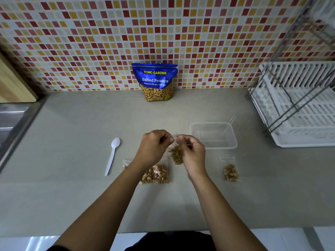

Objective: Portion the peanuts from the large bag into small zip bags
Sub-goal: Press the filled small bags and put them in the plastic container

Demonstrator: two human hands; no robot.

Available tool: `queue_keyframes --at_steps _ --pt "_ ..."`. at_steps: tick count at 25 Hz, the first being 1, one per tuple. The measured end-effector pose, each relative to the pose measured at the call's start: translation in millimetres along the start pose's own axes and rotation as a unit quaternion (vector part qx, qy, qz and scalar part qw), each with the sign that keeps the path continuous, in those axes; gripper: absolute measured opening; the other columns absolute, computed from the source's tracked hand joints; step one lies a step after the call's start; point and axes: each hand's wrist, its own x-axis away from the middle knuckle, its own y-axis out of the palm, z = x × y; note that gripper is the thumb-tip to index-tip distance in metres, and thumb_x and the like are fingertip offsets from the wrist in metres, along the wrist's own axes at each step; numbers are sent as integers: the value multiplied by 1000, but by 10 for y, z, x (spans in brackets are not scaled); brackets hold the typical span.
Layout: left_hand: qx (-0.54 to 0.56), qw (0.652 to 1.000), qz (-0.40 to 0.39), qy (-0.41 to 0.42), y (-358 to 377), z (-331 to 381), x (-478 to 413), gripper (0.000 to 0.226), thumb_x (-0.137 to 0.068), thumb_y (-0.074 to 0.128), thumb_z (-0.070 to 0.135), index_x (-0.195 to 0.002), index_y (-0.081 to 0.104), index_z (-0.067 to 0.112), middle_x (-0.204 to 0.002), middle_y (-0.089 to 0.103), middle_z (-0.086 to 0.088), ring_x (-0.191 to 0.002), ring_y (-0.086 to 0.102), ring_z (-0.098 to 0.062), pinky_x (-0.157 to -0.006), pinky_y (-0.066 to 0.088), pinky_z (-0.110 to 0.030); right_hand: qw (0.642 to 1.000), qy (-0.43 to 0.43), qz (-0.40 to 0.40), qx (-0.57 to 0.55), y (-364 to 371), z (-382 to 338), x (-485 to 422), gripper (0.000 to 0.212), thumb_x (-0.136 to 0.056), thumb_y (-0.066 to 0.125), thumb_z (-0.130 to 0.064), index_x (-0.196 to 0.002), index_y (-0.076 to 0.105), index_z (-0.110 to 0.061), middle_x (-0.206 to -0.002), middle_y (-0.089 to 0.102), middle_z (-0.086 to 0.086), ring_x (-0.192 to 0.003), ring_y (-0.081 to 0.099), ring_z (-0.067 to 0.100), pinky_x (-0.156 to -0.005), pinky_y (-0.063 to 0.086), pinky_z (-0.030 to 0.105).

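Note:
A blue bag of salted peanuts [155,81] stands upright against the tiled wall at the back of the grey counter. My left hand [154,146] and my right hand [192,153] both pinch the top edge of a small clear zip bag [176,155], which hangs between them with peanuts in its lower part. Below my left wrist a filled small zip bag [156,174] lies flat on the counter. Another small zip bag with peanuts [230,172] lies to the right. A white plastic spoon [112,154] lies to the left.
An empty clear plastic container [213,135] sits just beyond my right hand. A white dish rack [297,105] in a metal frame fills the right side. A steel sink edge [16,127] and a wooden board [12,82] are at the left.

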Motion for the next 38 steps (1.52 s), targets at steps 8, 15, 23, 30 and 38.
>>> queue_keyframes --at_steps 8,15,23,30,38 --pt "66 996 -50 -27 -63 66 2 3 -83 66 20 -81 67 22 -73 64 11 -68 57 4 -61 37 0 1000 11 9 -11 -55 2 27 12 -88 63 -19 -78 68 -23 -77 70 -4 -72 62 3 -71 50 20" --pt "27 998 -59 -12 -137 -86 -20 11 -83 69 17 -93 73 15 -80 68 7 -73 59 -2 -63 38 -2 999 19 28 -1 -86 -6 -2 7 -88 63 -23 -83 68 -20 -77 69 -4 -69 61 1 -66 47 14" --pt "87 992 -93 -9 -182 -51 -56 8 -85 64 17 -85 68 24 -75 66 11 -65 55 4 -64 42 -8 994 -29 -87 54 -152 -109 -108 10 -88 62 -16 -80 64 -21 -83 71 2 -82 66 10 -74 50 19" --pt "88 992 -88 18 -185 -7 -116 4 -83 68 17 -81 69 21 -74 66 5 -65 57 1 -62 43 -10 994 -22 -90 56 -112 -108 -106 9 -88 62 -17 -80 63 -21 -88 71 8 -85 66 16 -76 51 25" --pt "60 997 -30 39 -104 28 -109 9 -81 66 10 -75 66 16 -72 59 5 -65 52 -2 -59 39 -8 991 -60 -65 99 -30 -179 -91 21 -90 59 -13 -76 59 -29 -73 64 -11 -64 58 -2 -64 47 14"
